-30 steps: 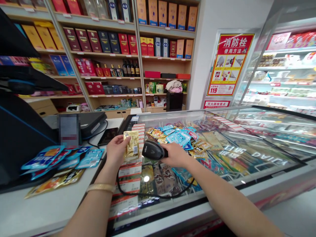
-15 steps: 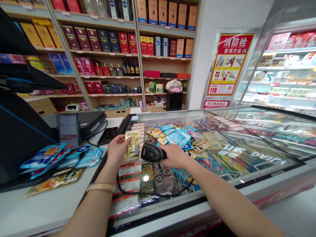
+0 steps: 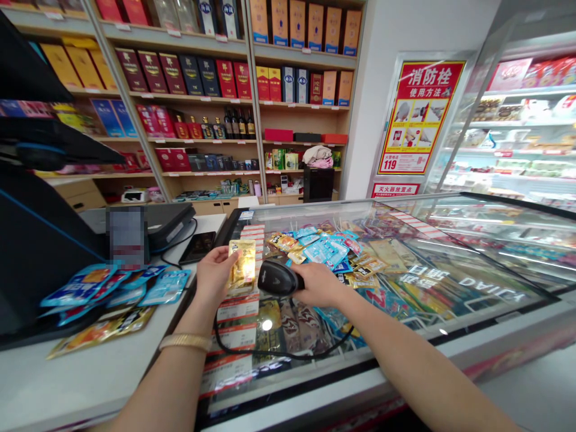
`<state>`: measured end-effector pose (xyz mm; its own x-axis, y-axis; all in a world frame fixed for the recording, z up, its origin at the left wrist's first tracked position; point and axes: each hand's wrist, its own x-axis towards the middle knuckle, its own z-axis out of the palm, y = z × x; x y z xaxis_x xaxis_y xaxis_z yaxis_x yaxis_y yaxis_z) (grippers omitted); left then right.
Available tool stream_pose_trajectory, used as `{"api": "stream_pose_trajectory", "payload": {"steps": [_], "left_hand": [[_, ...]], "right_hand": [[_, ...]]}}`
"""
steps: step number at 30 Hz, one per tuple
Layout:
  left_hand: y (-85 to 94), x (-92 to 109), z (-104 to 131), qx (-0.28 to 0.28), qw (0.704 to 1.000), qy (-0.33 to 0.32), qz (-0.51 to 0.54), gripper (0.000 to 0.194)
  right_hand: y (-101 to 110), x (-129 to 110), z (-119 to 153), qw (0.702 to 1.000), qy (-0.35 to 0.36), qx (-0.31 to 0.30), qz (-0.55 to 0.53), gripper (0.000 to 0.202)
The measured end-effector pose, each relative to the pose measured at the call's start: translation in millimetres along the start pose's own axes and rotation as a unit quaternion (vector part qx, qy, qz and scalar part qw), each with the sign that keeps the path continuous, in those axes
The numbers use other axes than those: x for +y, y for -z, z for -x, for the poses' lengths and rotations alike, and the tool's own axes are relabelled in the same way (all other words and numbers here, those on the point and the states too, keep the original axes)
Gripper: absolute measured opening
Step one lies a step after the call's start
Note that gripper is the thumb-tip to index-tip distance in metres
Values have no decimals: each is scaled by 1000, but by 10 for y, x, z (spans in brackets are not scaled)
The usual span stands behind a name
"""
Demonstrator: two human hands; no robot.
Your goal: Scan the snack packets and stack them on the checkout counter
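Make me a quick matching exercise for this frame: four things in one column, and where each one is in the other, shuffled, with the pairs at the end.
Things
1. gold packet
2. black scanner
3. gold-coloured bracelet
4. red and yellow poster

Places
A. around the left wrist
B. on the white wall
C. held in the right hand
D. held in the left hand

Pairs: 1-D, 2-C, 3-A, 4-B
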<state>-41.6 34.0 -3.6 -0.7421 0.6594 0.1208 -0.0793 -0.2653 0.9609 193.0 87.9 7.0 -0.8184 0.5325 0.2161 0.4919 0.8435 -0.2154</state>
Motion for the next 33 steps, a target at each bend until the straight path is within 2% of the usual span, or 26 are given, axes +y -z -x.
{"api": "stream_pose_trajectory", "payload": {"steps": [3,6,8,10,11,13,14,15,17,19,21,23,26,33], "left_hand": [[-17,44,13,20,1000,-13,4,52],[-12,221,91,61,997,-53,17,49],[64,397,205,79,990,-116,-16,44],[239,566,357,81,963,-228,-120,34],[367,631,437,81,931,-296,-196,28],[699,701,575,75,834,-418,-352,18],[893,704,624,74,785,-459,-409,16],[1096,689,656,66,748,-484,-449,17],[1505,624,672,55,706,-503,-496,21],[1869,548,645,37,682,-507,-526,24],[2152,489,601,-3,657,-511,-554,27],[2342,454,556,-47,632,-514,-578,29],[2481,433,475,-76,623,-505,-592,30],[2580,341,272,-126,665,-414,-608,43]], "right_hand": [[-15,17,-3,1000,-3,10,-13,26],[-31,37,-4,999,-7,25,-24,24],[-38,50,-2,999,-7,32,-30,24],[-44,63,4,999,-8,34,-33,23],[-47,71,7,999,-10,35,-34,23],[-57,84,12,999,-12,38,-35,23],[-62,89,13,999,-13,39,-35,23],[-68,92,13,999,-13,40,-34,23],[-77,92,11,999,-13,41,-31,24],[-81,86,8,999,-15,41,-26,25],[-81,77,5,999,-19,41,-18,25],[-78,68,3,999,-21,39,-11,25],[-77,60,2,999,-23,33,-4,25],[-86,71,-5,999,-21,31,-5,26]]}}
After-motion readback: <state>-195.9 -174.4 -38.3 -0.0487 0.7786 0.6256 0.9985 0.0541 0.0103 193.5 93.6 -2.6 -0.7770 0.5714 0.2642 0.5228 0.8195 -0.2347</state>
